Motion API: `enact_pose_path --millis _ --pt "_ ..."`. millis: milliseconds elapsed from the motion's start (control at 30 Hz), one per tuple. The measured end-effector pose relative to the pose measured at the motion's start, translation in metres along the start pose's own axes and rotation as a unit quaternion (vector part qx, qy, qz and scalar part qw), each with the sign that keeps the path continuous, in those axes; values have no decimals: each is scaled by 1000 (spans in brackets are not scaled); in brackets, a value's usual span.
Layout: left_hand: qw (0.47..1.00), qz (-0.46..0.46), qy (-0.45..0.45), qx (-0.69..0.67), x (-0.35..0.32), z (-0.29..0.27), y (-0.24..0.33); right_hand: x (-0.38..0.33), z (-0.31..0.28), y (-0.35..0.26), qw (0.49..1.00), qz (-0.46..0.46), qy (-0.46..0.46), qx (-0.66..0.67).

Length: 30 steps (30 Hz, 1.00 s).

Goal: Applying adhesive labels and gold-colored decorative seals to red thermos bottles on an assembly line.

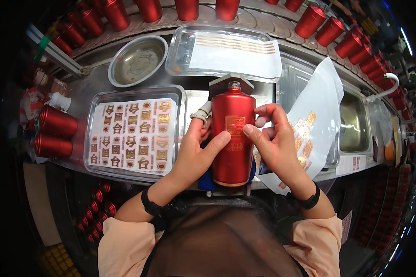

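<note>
A red metallic bottle [233, 152] with gold lettering rests in front of me, neck pointing away, on a support with blue cloth under it. My left hand [202, 141] grips its left side, thumb on the front. One left finger is wrapped in whitish cloth. On the right side, my right hand [275, 141] has its thumb pressed at the edge of a square gold decal [235, 124], fingers curled beside the bottle. A pale cover shows on one right fingertip. Behind the neck stands a metal plate [245, 84].
At left, a clear tray [88, 138] holds a sheet of gold decals [131, 134]. Beyond are a metal bowl [138, 60] and a tray with striped strips [235, 53]. A decal sheet [319, 106] curls at right, near a sink [356, 122]. Red bottles [118, 14] line a curved conveyor.
</note>
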<state>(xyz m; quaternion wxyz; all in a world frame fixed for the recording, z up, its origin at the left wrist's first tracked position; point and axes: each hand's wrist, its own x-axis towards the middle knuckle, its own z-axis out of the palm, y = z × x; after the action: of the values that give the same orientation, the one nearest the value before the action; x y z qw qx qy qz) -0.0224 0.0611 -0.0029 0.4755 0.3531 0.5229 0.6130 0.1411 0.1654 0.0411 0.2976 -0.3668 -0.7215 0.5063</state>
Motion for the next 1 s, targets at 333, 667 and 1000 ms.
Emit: enact_pose_path --millis 333,667,1000 --pt "999 5 28 -34 11 12 6 0 7 0 999 16 5 -28" --pt "996 -13 13 -84 7 4 5 -2 5 7 994 54 -19 89" --pt "999 -8 -2 -44 4 4 3 -1 12 12 995 4 2 100"
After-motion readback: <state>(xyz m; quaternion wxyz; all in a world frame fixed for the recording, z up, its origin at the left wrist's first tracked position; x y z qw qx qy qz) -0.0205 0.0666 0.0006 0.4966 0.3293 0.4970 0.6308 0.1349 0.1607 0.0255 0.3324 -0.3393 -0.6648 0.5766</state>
